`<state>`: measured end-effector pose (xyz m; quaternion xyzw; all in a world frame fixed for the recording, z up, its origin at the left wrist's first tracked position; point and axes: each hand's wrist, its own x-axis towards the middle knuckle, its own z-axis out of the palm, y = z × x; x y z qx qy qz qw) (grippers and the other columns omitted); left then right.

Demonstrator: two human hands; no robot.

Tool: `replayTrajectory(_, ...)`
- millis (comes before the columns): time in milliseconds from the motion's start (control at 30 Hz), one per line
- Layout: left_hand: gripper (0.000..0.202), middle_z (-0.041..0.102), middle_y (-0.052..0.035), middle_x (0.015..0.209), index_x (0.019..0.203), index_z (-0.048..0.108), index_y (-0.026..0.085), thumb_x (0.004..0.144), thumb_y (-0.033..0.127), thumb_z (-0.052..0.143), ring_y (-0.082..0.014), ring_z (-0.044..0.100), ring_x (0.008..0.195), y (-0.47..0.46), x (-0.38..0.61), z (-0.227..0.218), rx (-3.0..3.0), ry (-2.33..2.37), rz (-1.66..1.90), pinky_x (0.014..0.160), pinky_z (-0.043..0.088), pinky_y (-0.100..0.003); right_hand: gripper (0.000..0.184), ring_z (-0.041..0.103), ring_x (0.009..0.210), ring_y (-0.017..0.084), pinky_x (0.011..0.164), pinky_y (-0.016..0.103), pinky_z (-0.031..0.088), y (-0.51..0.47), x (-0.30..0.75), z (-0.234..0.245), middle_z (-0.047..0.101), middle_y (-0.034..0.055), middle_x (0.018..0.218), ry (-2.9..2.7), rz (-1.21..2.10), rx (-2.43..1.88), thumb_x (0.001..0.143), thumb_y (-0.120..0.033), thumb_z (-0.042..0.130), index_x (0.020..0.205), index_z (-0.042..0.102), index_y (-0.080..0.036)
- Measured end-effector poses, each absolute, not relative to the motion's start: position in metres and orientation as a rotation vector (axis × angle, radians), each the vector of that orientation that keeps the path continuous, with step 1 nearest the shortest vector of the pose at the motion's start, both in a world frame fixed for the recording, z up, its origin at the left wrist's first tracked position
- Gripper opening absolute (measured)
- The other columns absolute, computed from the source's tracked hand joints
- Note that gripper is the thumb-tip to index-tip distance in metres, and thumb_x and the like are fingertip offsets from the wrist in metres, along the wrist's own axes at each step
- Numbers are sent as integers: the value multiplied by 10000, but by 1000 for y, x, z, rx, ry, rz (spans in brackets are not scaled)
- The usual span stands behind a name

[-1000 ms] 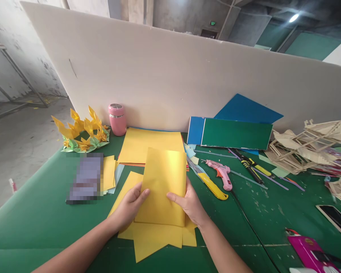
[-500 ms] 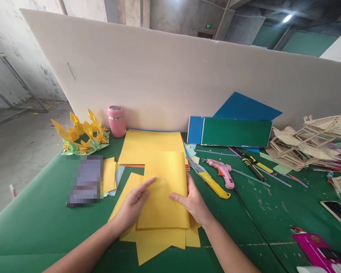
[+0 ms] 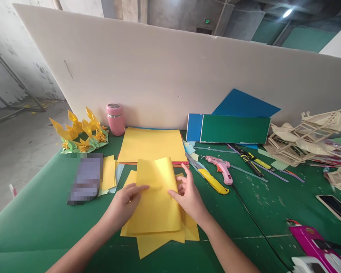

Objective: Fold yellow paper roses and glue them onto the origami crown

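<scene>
A folded yellow paper sheet [image 3: 156, 212] is between my hands, its right side curving over in a fold. My left hand [image 3: 125, 201] is closed at its left edge, index finger stretched across the top face. My right hand [image 3: 190, 197] holds the folded edge, thumb on the front and the other fingers partly curled beside it, index finger raised. Beneath lie loose yellow paper pieces [image 3: 152, 246], some with slanted edges. A stack of coloured paper [image 3: 153, 144] with yellow on top lies just behind.
To the right are a yellow utility knife [image 3: 213, 181], a pink glue gun [image 3: 221, 168] with a black cord, pliers [image 3: 250, 163] and wooden stick models [image 3: 290, 144]. A paper crown [image 3: 82, 132], a pink cup [image 3: 116, 119] and a blurred dark object [image 3: 86, 178] stand left. A white board [image 3: 159, 68] rises behind.
The folded sheet has shifted left and tilted slightly, its right side now lifted in a curve. My right hand has moved a little left and its index finger has risen.
</scene>
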<state>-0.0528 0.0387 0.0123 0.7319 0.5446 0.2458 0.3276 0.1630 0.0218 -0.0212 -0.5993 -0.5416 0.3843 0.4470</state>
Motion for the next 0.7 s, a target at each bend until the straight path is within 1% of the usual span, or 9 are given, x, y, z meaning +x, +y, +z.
replayTrajectory(67, 397, 547, -21, 678, 925, 746, 194, 814, 286, 376, -139, 543, 510, 39, -54, 12, 1978, 1450, 630, 480, 475, -247, 846, 532, 591, 126, 590, 301, 492, 21, 162, -22, 578, 41, 1008, -1441, 801, -1537, 699, -232, 623, 1409, 165, -265)
replayTrajectory(133, 409, 493, -9, 647, 909, 749, 176, 812, 264, 362, -126, 508, 471, 38, -54, 13, 2030, 1472, 595, 450, 448, -237, 844, 501, 572, 122, 594, 302, 486, 21, 162, -23, 580, 36, 988, -1538, 663, -1557, 698, -216, 632, 1408, 179, -267)
replayTrajectory(267, 403, 513, -21, 663, 932, 740, 141, 831, 296, 383, -139, 517, 486, 36, -54, 13, 2145, 1495, 498, 495, 477, -263, 775, 484, 587, 130, 604, 291, 477, 22, 163, -24, 542, 14, 886, -1675, 525, -1586, 702, -199, 652, 1370, 260, -239)
replayTrajectory(333, 376, 537, -30, 698, 936, 738, 145, 834, 320, 420, -144, 535, 506, 36, -54, 11, 2212, 1506, 459, 527, 497, -275, 707, 487, 608, 140, 600, 283, 467, 22, 163, -25, 501, -2, 825, -1713, 514, -1618, 700, -201, 658, 1320, 319, -215)
replayTrajectory(400, 337, 553, -34, 721, 936, 735, 160, 833, 305, 449, -150, 560, 536, 36, -55, 9, 2283, 1505, 436, 554, 512, -277, 654, 487, 615, 145, 590, 274, 456, 23, 163, -24, 471, -15, 791, -1731, 515, -1645, 695, -204, 660, 1274, 357, -202)
replayTrajectory(500, 266, 578, -49, 774, 906, 730, 192, 832, 283, 492, -190, 612, 665, 36, -56, 7, 2427, 1515, 448, 628, 536, -306, 588, 480, 605, 141, 576, 261, 439, 23, 163, -23, 455, -30, 765, -1739, 525, -1660, 699, -204, 653, 1225, 390, -211)
replayTrajectory(567, 221, 592, -74, 863, 881, 726, 217, 827, 296, 528, -241, 620, 792, 35, -57, 5, 2540, 1569, 489, 707, 541, -377, 548, 474, 603, 138, 575, 256, 431, 23, 163, -22, 451, -37, 756, -1736, 537, -1661, 704, -203, 650, 1195, 405, -221)
replayTrajectory(633, 199, 599, -108, 1010, 911, 714, 229, 828, 280, 541, -294, 596, 926, 33, -56, 3, 2640, 1626, 542, 780, 524, -453, 521, 469, 602, 136, 574, 254, 425, 23, 163, -21, 438, -43, 751, -1726, 560, -1669, 703, -195, 652, 1165, 414, -225)
replayTrajectory(700, 227, 578, -128, 1186, 969, 693, 226, 841, 194, 508, -319, 556, 1048, 30, -53, 2, 2722, 1620, 565, 837, 503, -478, 507, 465, 599, 135, 571, 253, 419, 24, 163, -20, 418, -50, 743, -1715, 601, -1678, 700, -176, 652, 1145, 414, -227)
